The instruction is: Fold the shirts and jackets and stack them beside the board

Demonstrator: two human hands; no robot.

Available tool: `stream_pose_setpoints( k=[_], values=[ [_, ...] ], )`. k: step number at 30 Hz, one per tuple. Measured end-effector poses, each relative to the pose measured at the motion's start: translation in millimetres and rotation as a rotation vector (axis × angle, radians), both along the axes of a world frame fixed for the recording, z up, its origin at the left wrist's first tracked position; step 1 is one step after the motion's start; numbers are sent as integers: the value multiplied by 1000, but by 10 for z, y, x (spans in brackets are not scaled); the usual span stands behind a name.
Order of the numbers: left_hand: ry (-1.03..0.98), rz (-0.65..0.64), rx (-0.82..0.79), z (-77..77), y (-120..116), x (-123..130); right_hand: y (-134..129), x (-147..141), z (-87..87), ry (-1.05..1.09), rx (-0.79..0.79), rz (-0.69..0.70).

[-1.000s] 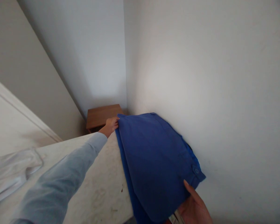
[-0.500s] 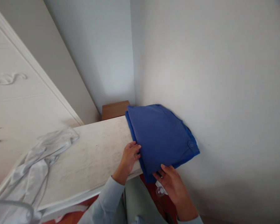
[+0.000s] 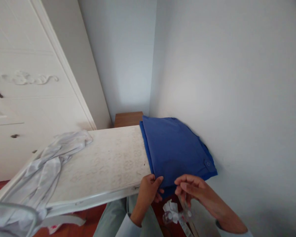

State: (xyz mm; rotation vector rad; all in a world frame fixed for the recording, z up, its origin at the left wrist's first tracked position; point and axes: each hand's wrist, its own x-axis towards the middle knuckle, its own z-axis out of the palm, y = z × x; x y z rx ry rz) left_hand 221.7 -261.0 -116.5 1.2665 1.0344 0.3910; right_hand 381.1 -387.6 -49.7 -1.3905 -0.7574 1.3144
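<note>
A folded blue garment (image 3: 175,148) with a buttoned tab lies at the right end of a white patterned table (image 3: 106,164), against the wall. Its near edge hangs over the table's front. At the near left corner, my left hand (image 3: 150,189) pinches the garment's edge between thumb and fingers. My right hand (image 3: 194,189) is beside the front edge, thumb and fingertips drawn together. Whether cloth is caught between those fingertips cannot be made out.
A crumpled pale grey cloth (image 3: 51,168) drapes over the table's left end, near a curved grey tube (image 3: 17,205). White cabinets (image 3: 39,105) stand at left. A brown wooden piece (image 3: 128,118) is behind the table. White and clear plastic items (image 3: 171,210) lie on the red floor below.
My left hand has slid along the garment's left edge towards me, to its near corner. My right hand has drawn its fingers together by the front edge. The view has shifted slightly.
</note>
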Motion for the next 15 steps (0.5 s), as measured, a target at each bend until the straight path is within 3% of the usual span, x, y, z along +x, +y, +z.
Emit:
stream_pose_setpoints(
  k=[3,6,8,10,13,15],
  values=[
    [184,125,488,203,136,-55,576,298,377,-253,165,106],
    [170,204,841,410,439,38,1469,581,464,-535,279,172],
    [108,80,1005,451,680,199,2107,729,373,-745,312,146],
    [85,-140,1132,390,895,379,2690,825,223,-958,266,186],
    [127,-415,1217,172,1089,551,3398,894,-20,-1260,158,343],
    [173,-481,1216,14,1125,580,3772,927,-168,-1350,107,404]
  ],
)
